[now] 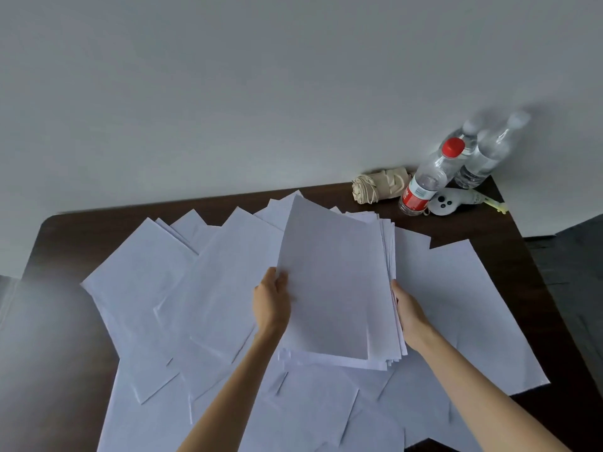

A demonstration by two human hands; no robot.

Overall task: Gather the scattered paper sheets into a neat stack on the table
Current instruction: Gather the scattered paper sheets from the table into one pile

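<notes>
Scattered sheets (310, 412) nearest, stack (336, 288) gripped between left hand (272, 300) and right hand (409, 316); seemingly lifted

Matt white paper sheets (228, 288), dark wood table (473, 223), clear glossy plastic bottles (430, 177)

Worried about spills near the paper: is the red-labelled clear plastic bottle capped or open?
Capped: a red cap sits closed on the neck of the red-labelled clear plastic bottle.
</notes>
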